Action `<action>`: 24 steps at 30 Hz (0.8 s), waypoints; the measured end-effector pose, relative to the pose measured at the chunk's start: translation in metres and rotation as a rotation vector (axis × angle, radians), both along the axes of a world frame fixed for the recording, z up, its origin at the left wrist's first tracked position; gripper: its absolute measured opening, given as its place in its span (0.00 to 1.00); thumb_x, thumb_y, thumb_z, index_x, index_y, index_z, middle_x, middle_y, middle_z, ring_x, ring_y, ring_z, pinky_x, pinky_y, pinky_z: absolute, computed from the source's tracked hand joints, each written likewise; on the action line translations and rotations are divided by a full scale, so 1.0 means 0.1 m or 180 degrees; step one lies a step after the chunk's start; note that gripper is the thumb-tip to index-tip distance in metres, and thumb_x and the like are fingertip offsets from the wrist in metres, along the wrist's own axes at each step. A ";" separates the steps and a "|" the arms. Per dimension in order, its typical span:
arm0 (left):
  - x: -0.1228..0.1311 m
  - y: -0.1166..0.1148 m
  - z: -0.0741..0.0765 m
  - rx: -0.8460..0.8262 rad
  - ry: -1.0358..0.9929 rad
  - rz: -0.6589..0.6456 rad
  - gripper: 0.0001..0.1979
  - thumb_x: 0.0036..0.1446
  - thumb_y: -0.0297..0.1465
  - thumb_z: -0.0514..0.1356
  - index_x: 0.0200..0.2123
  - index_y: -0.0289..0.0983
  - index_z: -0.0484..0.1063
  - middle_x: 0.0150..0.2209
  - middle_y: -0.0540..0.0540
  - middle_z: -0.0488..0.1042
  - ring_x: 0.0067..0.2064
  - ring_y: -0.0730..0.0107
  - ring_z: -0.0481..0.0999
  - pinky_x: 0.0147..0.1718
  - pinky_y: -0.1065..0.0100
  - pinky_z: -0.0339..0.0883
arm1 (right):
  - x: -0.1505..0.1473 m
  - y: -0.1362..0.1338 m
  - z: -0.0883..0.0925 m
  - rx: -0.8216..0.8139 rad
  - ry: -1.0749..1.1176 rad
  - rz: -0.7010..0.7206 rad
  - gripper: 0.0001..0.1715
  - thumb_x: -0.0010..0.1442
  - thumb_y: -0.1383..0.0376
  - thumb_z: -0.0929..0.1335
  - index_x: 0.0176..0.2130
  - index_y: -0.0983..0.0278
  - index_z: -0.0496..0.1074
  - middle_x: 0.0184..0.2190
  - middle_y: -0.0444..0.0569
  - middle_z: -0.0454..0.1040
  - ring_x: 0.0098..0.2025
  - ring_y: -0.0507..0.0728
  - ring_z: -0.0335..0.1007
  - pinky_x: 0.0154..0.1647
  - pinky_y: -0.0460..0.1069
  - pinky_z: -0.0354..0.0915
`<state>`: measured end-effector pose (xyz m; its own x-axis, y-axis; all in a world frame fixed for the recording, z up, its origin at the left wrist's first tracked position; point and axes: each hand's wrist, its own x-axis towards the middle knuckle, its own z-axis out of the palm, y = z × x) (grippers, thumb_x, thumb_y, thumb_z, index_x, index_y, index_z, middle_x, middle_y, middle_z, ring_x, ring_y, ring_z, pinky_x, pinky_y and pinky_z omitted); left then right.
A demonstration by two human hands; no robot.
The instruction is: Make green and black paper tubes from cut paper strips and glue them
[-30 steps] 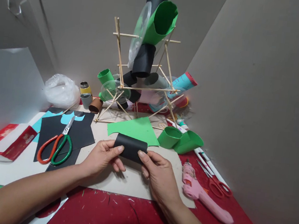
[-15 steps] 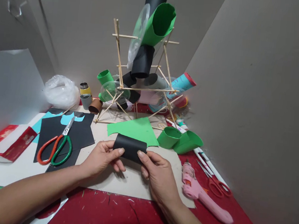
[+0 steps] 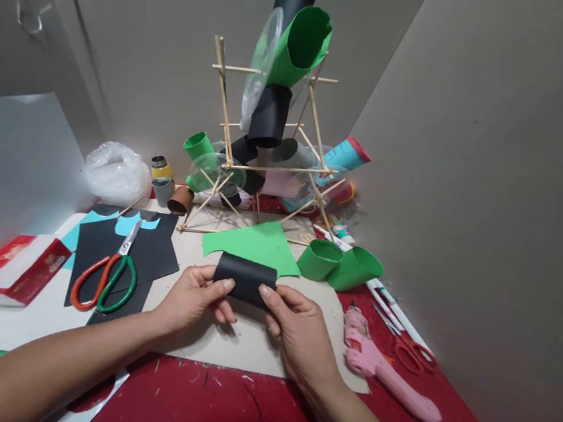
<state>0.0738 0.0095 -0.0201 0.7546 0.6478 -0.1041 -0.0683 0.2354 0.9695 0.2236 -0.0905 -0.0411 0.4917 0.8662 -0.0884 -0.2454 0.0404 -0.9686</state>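
Note:
A rolled piece of black paper point(image 3: 245, 278) is held level between my two hands, above a pale board point(image 3: 227, 349). My left hand point(image 3: 202, 295) pinches its left end, thumb in front. At the right end, my right hand point(image 3: 295, 316) grips it the same way. Just behind the roll lies a green paper sheet point(image 3: 258, 245), with two green paper tubes point(image 3: 320, 260) to its right. Farther back stands a frame of wooden sticks point(image 3: 276, 169) carrying clear plastic discs with black and green paper tubes.
Scissors with red and green handles point(image 3: 124, 275) rest on black paper point(image 3: 159, 255) at the left, near a red box point(image 3: 16, 270). A pink glue gun point(image 3: 385, 376) and red-handled scissors point(image 3: 414, 354) lie at the right. A plastic bag point(image 3: 117, 173) sits back left.

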 end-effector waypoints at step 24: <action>0.00 0.00 0.01 -0.0091 -0.0036 -0.0016 0.16 0.55 0.39 0.64 0.38 0.29 0.74 0.21 0.44 0.77 0.22 0.70 0.78 0.22 0.74 0.67 | -0.01 0.01 0.01 -0.0044 -0.0014 -0.0030 0.20 0.51 0.53 0.74 0.26 0.66 0.71 0.12 0.36 0.57 0.16 0.46 0.44 0.16 0.44 0.39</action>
<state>0.0736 0.0095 -0.0195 0.7590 0.6410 -0.1141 -0.0779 0.2634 0.9615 0.2226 -0.0897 -0.0397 0.5004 0.8602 -0.0983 -0.2409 0.0293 -0.9701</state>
